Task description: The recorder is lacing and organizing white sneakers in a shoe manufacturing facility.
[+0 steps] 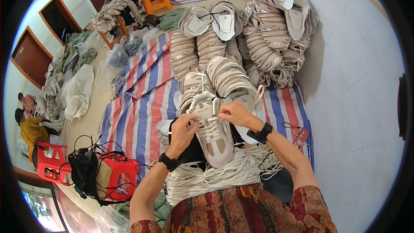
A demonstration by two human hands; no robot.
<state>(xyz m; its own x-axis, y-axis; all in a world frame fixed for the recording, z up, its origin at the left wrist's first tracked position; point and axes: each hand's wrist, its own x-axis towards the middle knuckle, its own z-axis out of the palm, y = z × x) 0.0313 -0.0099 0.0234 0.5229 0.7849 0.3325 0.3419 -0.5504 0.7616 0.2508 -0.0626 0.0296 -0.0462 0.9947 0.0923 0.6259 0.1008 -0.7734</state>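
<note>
A beige and white sneaker upper [221,146] lies in front of me, its toe pointing toward my body. White shoelace [211,130] crosses its tongue in several rows. At the upper's left edge, my left hand [183,133] is closed in a pinch on the shoelace near the eyelets. My right hand [238,114] pinches the lace by the top eyelets on the right side, knuckles up. The fingertips partly hide the lace ends. Directly beyond, stacked uppers [230,75] are nested in rows, tied by a dark cord. A thick bundle of white laces [211,181] rests across my lap.
More tied stacks of uppers [267,26] stand farther off on a striped sheet [142,90]. A red stool [123,177] with a black bag [84,168] and cables is at left. A red card holder [300,136] lies right. Other people [34,129] sit at left and far back.
</note>
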